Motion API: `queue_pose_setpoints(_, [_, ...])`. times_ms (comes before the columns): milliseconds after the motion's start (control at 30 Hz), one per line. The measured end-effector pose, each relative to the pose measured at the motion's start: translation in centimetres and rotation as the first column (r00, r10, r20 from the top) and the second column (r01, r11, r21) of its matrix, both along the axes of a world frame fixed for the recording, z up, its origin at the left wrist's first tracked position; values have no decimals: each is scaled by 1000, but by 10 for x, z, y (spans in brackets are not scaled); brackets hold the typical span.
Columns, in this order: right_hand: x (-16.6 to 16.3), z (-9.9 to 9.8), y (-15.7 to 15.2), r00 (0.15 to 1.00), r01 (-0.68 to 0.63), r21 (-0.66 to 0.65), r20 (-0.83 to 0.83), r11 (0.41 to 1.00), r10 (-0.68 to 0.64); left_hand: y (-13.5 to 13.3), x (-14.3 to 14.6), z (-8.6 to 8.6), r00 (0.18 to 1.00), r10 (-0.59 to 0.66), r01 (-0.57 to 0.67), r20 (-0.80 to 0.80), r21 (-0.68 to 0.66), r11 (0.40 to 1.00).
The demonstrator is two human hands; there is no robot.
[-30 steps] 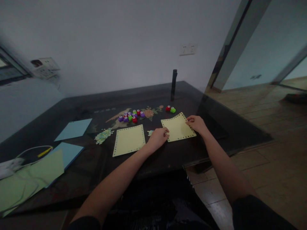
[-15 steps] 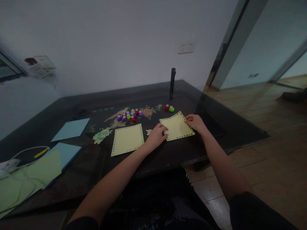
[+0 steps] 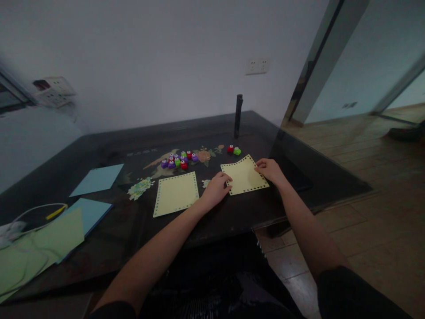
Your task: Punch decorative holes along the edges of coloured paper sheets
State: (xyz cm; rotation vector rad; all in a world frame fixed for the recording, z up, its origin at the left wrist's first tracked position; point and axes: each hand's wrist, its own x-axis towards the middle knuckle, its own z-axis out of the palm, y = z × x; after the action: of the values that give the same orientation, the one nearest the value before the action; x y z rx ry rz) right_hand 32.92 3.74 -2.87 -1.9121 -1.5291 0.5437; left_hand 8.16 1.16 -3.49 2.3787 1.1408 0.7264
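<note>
Only my view has drifted slightly since the earlier frames; both hands and everything on the dark surface (image 3: 122, 230) lie as they did. Far left, a white cable (image 3: 40, 205) loops over a pale green sheet (image 3: 63, 235), which partly covers a lower blue sheet (image 3: 94, 208); just beyond lies an upper blue sheet (image 3: 98, 179). Next comes a printed flower patch (image 3: 141, 188), then the left cream sheet (image 3: 175, 190), flat, with holes along its edges. Behind it sits a cluster of small toys (image 3: 177, 162) in purple, red and green, each with an eye-like dot. My left grip (image 3: 217, 186) is curled, fingertips touching the left edge of the right cream sheet (image 3: 245, 176); I cannot tell whether they pinch it. That sheet lies between my two hands, its far edge bowed. Beyond it are a red toy (image 3: 230, 149) and a green toy (image 3: 237, 151), side by side, with a black pen (image 3: 238, 116) upright behind. My right grip (image 3: 268, 169) is nearly closed, pinching the sheet's right edge.
</note>
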Motion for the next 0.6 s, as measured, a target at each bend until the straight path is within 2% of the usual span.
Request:
queue_pose_setpoints(133, [-1,-1,-1,996,8,23,93,1000,-10,1,0,0,1000,-9,9,-10,8,1000])
queue_pose_setpoints(333, [-2,-7,-1,956,1,136,292,991,-41,0,1,3,1000,-11,11,-12,0,1000])
queue_pose_setpoints(600, [-3,-5,-3,951,-36,94,310,995,6,-4,1,6,1000,-14,14,-27,-14,1000])
